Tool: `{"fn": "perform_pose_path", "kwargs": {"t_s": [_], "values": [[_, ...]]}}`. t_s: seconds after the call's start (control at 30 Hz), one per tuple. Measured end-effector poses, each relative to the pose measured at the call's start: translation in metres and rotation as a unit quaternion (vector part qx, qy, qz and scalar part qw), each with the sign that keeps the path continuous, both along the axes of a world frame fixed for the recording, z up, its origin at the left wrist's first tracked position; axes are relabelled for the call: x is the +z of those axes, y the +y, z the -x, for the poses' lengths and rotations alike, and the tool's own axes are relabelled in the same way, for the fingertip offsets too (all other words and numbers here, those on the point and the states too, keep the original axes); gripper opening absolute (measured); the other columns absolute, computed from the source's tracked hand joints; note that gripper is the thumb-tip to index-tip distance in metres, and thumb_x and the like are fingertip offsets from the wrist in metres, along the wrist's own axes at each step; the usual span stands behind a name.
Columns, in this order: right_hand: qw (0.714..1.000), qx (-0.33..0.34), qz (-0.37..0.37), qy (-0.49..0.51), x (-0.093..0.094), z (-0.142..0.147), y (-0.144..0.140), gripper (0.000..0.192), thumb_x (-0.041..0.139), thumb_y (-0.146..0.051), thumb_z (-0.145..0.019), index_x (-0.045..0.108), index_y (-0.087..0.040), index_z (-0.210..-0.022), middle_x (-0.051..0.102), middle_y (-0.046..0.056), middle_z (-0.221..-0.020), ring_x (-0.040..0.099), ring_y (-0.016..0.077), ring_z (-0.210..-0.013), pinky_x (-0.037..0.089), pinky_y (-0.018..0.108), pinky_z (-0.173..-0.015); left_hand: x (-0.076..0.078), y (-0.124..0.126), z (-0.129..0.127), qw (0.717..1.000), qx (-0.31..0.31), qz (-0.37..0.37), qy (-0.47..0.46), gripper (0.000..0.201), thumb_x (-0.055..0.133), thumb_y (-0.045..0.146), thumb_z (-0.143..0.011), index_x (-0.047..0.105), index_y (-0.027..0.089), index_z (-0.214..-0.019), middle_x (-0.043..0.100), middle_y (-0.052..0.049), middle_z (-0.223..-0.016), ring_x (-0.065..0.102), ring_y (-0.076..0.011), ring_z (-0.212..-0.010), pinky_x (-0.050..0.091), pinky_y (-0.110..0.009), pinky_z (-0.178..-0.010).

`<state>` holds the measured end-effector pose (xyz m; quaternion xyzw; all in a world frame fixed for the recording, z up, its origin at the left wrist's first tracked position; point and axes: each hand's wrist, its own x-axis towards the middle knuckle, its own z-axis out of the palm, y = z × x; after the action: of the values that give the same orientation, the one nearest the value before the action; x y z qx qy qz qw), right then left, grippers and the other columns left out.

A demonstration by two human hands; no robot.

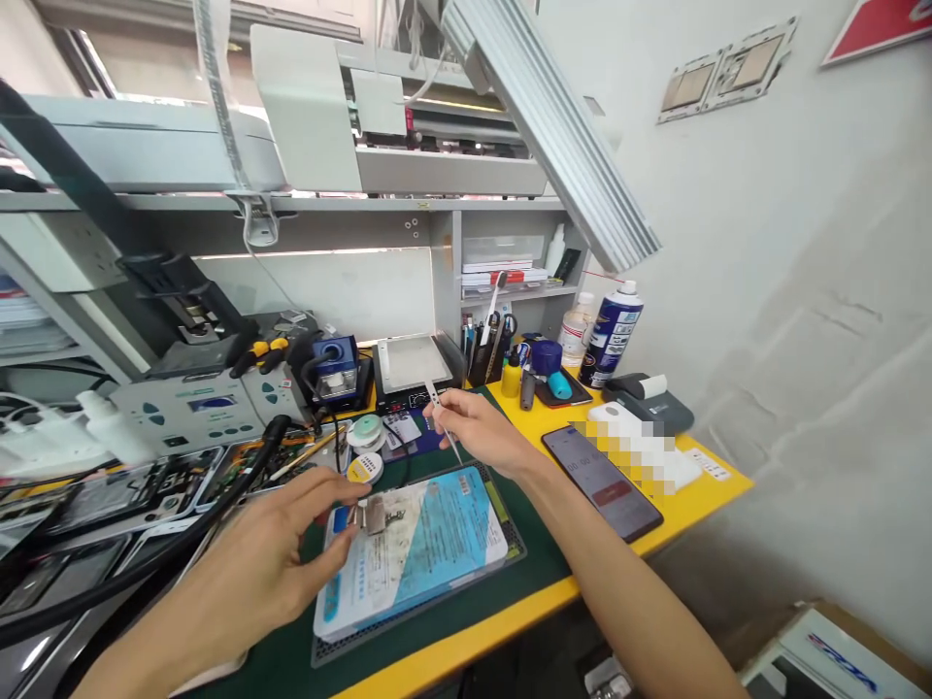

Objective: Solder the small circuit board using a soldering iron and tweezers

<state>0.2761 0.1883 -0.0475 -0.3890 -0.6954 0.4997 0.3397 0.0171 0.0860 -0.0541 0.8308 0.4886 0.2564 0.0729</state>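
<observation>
My left hand reaches in over a blue-and-white box with printed text. Its thumb and fingers pinch the edge of a small silvery metal piece, which has a thin dark ribbon-like end pointing right. I cannot make out what kind of part it is. Behind the box, my right hand holds metal tweezers between thumb and fingers, tips pointing down near the box's far edge. The tweezers are apart from the metal piece. The box lies on a dark green mat.
A smartphone lies right of my forearm on the yellow table. Solder spools, a soldering station and circuit boards crowd the left. A black hose crosses there. Bottles and a spray can stand behind; a lamp hangs overhead.
</observation>
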Motion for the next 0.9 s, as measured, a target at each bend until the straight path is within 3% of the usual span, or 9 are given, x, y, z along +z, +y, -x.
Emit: {"fn": "perform_pose_path", "kwargs": {"t_s": [0.17,0.23,0.27,0.43,0.57,0.77,0.9], "values": [[0.984,0.136,-0.022,-0.117,0.004,0.0,-0.017,0.011,0.061,-0.023,-0.086,0.063,-0.016,-0.095,0.054,-0.003,-0.072,0.046,0.0107,-0.059,0.035,0.022,-0.054,-0.004,0.009,0.022,0.996,0.055,0.068,0.005,0.034,0.058,0.039,-0.09,0.064,0.023,-0.119,0.069,-0.001,-0.091,0.06,-0.0147,-0.069,0.048,-0.023,-0.063],[0.972,0.17,-0.054,-0.156,0.004,0.004,-0.024,0.004,0.066,-0.019,-0.08,0.063,-0.016,-0.08,0.056,-0.002,-0.07,0.042,0.0105,-0.057,0.029,0.024,-0.052,-0.002,0.007,0.024,0.995,0.063,0.083,0.001,0.034,0.058,0.035,-0.088,0.064,0.022,-0.119,0.069,-0.001,-0.091,0.061,-0.015,-0.072,0.048,-0.023,-0.067],[0.967,0.178,-0.069,-0.171,0.004,0.006,-0.027,0.011,0.067,-0.018,-0.078,0.06,-0.015,-0.071,0.058,-0.001,-0.072,0.04,0.0099,-0.056,0.026,0.025,-0.052,-0.001,0.005,0.023,0.994,0.063,0.086,0.0,0.035,0.059,0.033,-0.086,0.064,0.021,-0.118,0.069,-0.001,-0.09,0.061,-0.0149,-0.072,0.048,-0.023,-0.066],[0.944,0.183,-0.14,-0.237,0.0,0.016,-0.038,0.018,0.071,-0.028,-0.081,0.062,-0.015,-0.072,0.06,0.004,-0.075,0.047,0.0145,-0.063,0.026,0.027,-0.057,0.004,-0.006,0.007,0.994,0.054,0.094,0.028,0.034,0.057,0.026,-0.086,0.064,0.023,-0.119,0.068,-0.002,-0.095,0.062,-0.0162,-0.075,0.048,-0.025,-0.066],[0.913,0.162,-0.219,-0.302,-0.003,0.024,-0.044,0.025,0.062,-0.03,-0.092,0.061,-0.016,-0.072,0.06,0.005,-0.077,0.05,0.0159,-0.069,0.026,0.027,-0.058,0.001,-0.009,0.004,0.995,0.039,0.079,0.047,0.028,0.057,0.025,-0.087,0.065,0.024,-0.114,0.068,-0.003,-0.102,0.065,-0.0211,-0.091,0.051,-0.029,-0.078],[0.918,0.156,-0.207,-0.301,-0.001,0.023,-0.043,0.024,0.063,-0.027,-0.086,0.05,-0.017,-0.069,0.054,0.001,-0.07,0.043,0.0124,-0.063,0.024,0.025,-0.055,-0.005,-0.01,0.008,0.994,0.027,0.088,0.06,0.031,0.054,0.028,-0.092,0.059,0.027,-0.123,0.067,-0.002,-0.105,0.065,-0.0194,-0.089,0.052,-0.027,-0.078],[0.939,0.175,-0.139,-0.261,0.008,0.015,-0.038,0.014,0.063,-0.026,-0.082,0.059,-0.016,-0.073,0.058,0.0,-0.072,0.046,0.0111,-0.062,0.03,0.024,-0.054,-0.008,-0.011,0.003,0.994,0.015,0.091,0.058,0.029,0.052,0.032,-0.095,0.059,0.027,-0.122,0.067,-0.003,-0.106,0.065,-0.0195,-0.088,0.052,-0.026,-0.074]]}}
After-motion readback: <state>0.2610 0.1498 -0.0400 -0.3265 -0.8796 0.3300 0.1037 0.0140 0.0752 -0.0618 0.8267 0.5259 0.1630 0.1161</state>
